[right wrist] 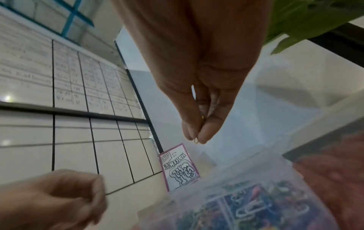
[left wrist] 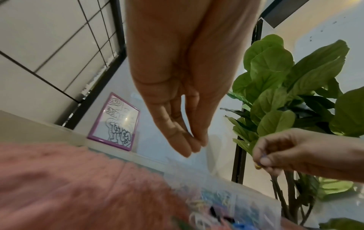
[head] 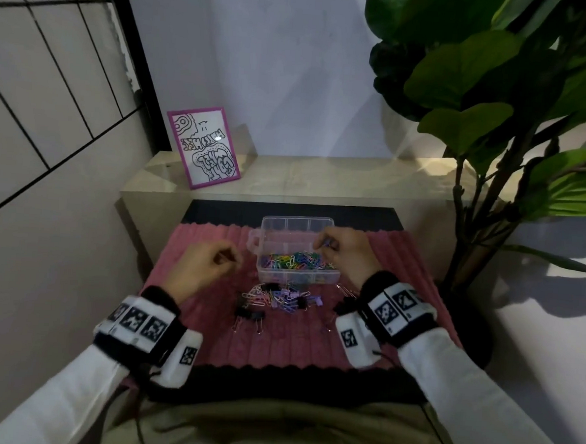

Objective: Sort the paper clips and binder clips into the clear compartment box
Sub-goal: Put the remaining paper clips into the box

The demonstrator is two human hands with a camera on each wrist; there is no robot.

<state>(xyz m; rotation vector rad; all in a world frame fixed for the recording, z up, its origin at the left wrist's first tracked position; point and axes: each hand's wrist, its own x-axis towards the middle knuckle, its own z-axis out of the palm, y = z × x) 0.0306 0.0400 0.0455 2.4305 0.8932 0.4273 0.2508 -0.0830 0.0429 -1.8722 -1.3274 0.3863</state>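
The clear compartment box (head: 297, 226) stands on the pink ribbed mat (head: 304, 342), its near compartments full of coloured paper clips (head: 294, 259). My right hand (head: 329, 245) hovers over the box's right side and pinches paper clips; a yellow tip (right wrist: 196, 140) shows between thumb and fingers, and yellow and blue show at the right hand (left wrist: 263, 160). My left hand (head: 219, 260) hangs over the mat left of the box, its fingertips (left wrist: 194, 144) pressed to the thumb with no clip showing. Loose pink and purple paper clips (head: 281, 298) and black binder clips (head: 250, 313) lie in front of the box.
A purple-framed drawing (head: 203, 147) leans on the pale ledge (head: 321, 179) behind the mat. A large leafy plant (head: 498, 97) stands at the right. A gridded wall panel (head: 46, 86) closes the left side. More clips lie by my right wrist (head: 347, 292).
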